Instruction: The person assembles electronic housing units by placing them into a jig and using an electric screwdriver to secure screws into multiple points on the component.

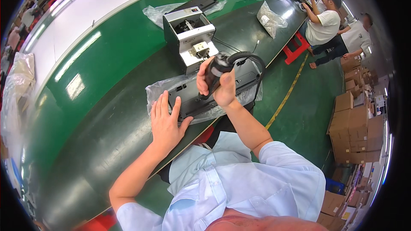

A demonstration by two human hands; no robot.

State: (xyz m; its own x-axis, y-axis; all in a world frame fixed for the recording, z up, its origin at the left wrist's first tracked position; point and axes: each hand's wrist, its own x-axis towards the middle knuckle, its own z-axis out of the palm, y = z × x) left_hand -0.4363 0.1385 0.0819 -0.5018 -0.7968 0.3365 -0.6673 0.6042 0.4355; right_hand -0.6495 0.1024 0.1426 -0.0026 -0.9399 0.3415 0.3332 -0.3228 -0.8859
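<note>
Head view, going left to right: a heap of clear plastic film (19, 90) sits by the far left rim, then we get a long bare sweep of dark green bench (107, 145), so most of our room for moving is on that side. Next is our left hand (166, 122), its grip spread, fingers over the left end of the black panel (188, 102). That panel lies on the bench on a crinkly plastic sleeve (156, 88), close to the near edge. Its long axis slants from lower left to upper right, roughly along that edge. Behind it a silver-and-black machine (199, 34) stands just beside, so it's tight there. Our right hand (224, 95) has its grip wrapped around a black electric screwdriver (212, 77), which tilts with its cable end up and to the right, tip down-left at the panel; can't tell if it's in a screw. The cable (248, 54) loops off right. Past that, the bench edge runs off to the upper right, with green floor (295, 90), yellow tape (287, 98) and a red stool (295, 49) beyond.
</note>
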